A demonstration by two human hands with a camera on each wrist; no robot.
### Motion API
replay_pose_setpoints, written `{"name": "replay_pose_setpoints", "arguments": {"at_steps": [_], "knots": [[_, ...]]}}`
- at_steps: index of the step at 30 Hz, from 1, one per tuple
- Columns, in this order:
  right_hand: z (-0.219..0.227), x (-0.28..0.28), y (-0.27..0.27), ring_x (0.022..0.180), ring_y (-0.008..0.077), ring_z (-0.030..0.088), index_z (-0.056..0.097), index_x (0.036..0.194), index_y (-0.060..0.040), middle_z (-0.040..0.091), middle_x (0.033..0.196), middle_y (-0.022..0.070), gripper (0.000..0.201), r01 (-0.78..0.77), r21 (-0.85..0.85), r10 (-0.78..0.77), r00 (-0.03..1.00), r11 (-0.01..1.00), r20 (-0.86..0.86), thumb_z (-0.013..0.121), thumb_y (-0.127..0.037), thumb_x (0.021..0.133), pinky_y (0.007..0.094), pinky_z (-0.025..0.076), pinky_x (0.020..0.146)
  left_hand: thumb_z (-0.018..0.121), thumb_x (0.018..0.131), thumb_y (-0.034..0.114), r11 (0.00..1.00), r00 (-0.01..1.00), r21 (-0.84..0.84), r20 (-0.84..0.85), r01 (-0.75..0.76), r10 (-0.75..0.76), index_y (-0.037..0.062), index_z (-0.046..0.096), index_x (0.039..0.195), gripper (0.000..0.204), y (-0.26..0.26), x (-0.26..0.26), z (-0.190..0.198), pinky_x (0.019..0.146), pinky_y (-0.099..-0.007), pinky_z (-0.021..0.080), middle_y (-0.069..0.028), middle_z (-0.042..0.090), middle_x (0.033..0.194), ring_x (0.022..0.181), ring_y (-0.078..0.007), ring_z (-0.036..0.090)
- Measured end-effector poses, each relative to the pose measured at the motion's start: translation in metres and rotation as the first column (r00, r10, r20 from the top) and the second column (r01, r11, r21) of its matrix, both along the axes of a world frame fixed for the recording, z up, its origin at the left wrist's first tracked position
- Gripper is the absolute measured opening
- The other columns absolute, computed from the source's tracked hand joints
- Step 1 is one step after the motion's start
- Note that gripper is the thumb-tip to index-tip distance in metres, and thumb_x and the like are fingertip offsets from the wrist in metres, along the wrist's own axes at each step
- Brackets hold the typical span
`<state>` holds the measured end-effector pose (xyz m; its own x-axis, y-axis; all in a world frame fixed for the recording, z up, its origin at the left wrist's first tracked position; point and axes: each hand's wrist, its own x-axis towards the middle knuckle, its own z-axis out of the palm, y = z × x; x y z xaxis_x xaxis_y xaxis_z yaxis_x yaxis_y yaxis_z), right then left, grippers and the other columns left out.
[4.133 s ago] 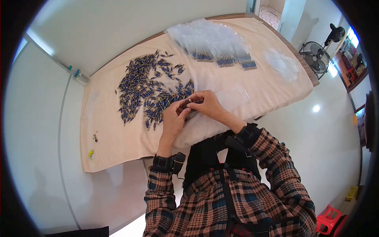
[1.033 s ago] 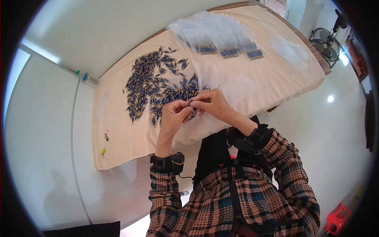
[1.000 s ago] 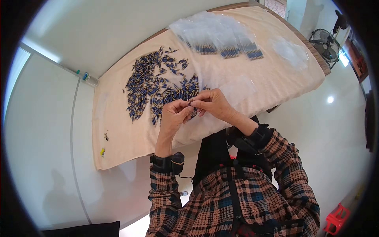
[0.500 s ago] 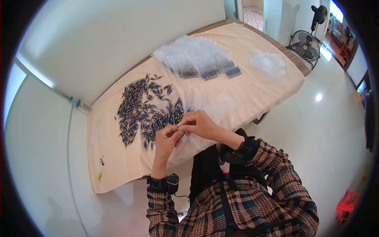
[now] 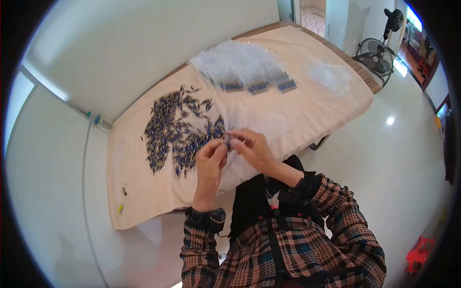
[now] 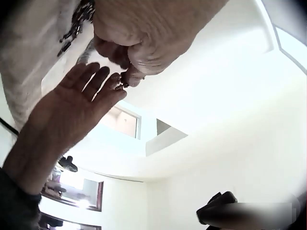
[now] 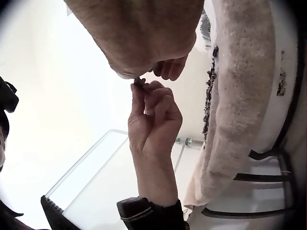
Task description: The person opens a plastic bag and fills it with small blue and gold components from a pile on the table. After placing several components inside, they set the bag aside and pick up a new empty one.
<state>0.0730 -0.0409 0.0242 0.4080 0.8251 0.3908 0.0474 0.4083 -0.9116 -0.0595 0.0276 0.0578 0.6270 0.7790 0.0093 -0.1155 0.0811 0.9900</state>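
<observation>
Loosely piled parts [image 5: 161, 126] lie on pale cloth [image 5: 322, 111], a fan [image 5: 376, 57] beyond.

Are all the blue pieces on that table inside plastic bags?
No, a large heap of loose blue pieces lies on the cloth, outside the plastic bags.

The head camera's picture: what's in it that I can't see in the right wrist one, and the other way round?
Only the head view shows the floor fan, the red stool and the small yellow item near the cloth's corner. Only the right wrist view clearly shows several black bars beyond the cloth's edge. Both show the left hand and right hand close together at something small and dark, plus loose pieces on the pale cloth.
</observation>
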Motion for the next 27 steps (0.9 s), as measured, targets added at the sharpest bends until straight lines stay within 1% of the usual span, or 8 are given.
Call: {"name": "replay_pose_setpoints", "arguments": {"at_steps": [2,6,15,19,23,25,26,27], "knots": [[-0.006,0.001,-0.008,0.078,0.0085,0.060,0.063,0.110,0.0019,0.063,0.092,0.0051,0.025,-0.036,-0.017,0.033,0.986,0.999,-0.164,0.067,-0.005,0.087,0.0223,0.051,0.066,0.065,0.090,0.011,0.986,0.973,-0.165,0.230,0.032,0.007,0.0063,0.064,0.088,0.006,-0.001,0.007,-0.004,0.053,-0.0164,0.041,0.0025,0.062,0.075,0.060,-0.0030,0.051],[-0.007,-0.002,-0.021,0.082,0.0088,0.061,0.059,0.115,0.0042,0.065,0.096,0.0061,0.028,-0.041,-0.018,0.034,0.960,0.999,-0.279,0.065,-0.002,0.088,0.0223,0.053,0.067,0.064,0.091,0.013,0.929,0.929,-0.369,0.339,-0.013,0.147,0.0090,0.065,0.091,0.004,-0.009,0.020,-0.023,0.058,-0.0177,0.043,0.0023,0.064,0.085,0.067,-0.0049,0.055],[-0.013,0.000,-0.032,0.072,0.0084,0.063,0.064,0.102,0.0046,0.068,0.085,0.0067,0.016,0.092,-0.012,-0.087,0.880,0.996,-0.467,0.065,0.002,0.086,0.0211,0.053,0.064,0.063,0.092,0.016,0.844,0.898,-0.535,0.389,0.041,0.204,0.0106,0.063,0.093,0.006,-0.043,0.043,-0.035,0.063,-0.0236,0.048,0.0004,0.066,0.090,0.076,-0.0093,0.061],[-0.016,0.005,-0.040,0.070,0.0092,0.064,0.065,0.097,0.0054,0.068,0.082,0.0074,0.012,0.168,-0.023,-0.162,0.894,0.986,-0.417,0.065,0.002,0.086,0.0219,0.054,0.063,0.062,0.092,0.015,0.846,0.885,-0.527,0.428,0.081,0.182,0.0102,0.062,0.092,0.005,-0.053,0.050,-0.041,0.064,-0.0237,0.048,-0.0003,0.066,0.089,0.077,-0.0102,0.062],[-0.013,0.025,-0.056,0.072,0.0111,0.065,0.066,0.094,0.0060,0.068,0.084,0.0091,0.009,0.113,-0.035,-0.117,0.896,0.993,-0.428,0.064,0.002,0.086,0.0232,0.056,0.065,0.065,0.091,0.015,0.886,0.915,-0.454,0.389,0.090,0.107,0.0084,0.062,0.094,0.008,-0.048,0.055,-0.049,0.064,-0.0241,0.048,-0.0012,0.066,0.088,0.078,-0.0112,0.061],[-0.009,0.050,-0.066,0.071,0.0117,0.065,0.067,0.092,0.0062,0.068,0.082,0.0093,0.008,0.148,-0.074,-0.165,0.920,0.986,-0.356,0.065,0.002,0.086,0.0239,0.056,0.065,0.069,0.087,0.013,0.998,0.986,-0.066,0.160,-0.025,0.035,0.0062,0.062,0.097,0.014,-0.039,0.055,-0.050,0.062,-0.0257,0.048,-0.0027,0.064,0.089,0.076,-0.0111,0.060],[-0.007,0.066,-0.072,0.069,0.0122,0.065,0.067,0.091,0.0064,0.068,0.081,0.0095,0.008,0.178,-0.108,-0.202,0.936,0.978,-0.288,0.065,0.001,0.086,0.0245,0.056,0.066,0.071,0.085,0.012,0.988,0.999,0.146,0.037,-0.045,0.040,0.0050,0.062,0.098,0.018,-0.035,0.055,-0.051,0.062,-0.0265,0.048,-0.0034,0.064,0.089,0.075,-0.0111,0.060],[-0.007,0.084,-0.075,0.069,0.0122,0.065,0.067,0.091,0.0064,0.068,0.081,0.0095,0.008,0.184,-0.110,-0.208,0.936,0.977,-0.283,0.065,0.001,0.086,0.0245,0.056,0.066,0.071,0.085,0.012,0.989,0.999,0.143,0.042,-0.040,0.035,0.0050,0.062,0.098,0.018,-0.032,0.055,-0.049,0.062,-0.0265,0.048,-0.0034,0.064,0.089,0.075,-0.0111,0.060]]}}
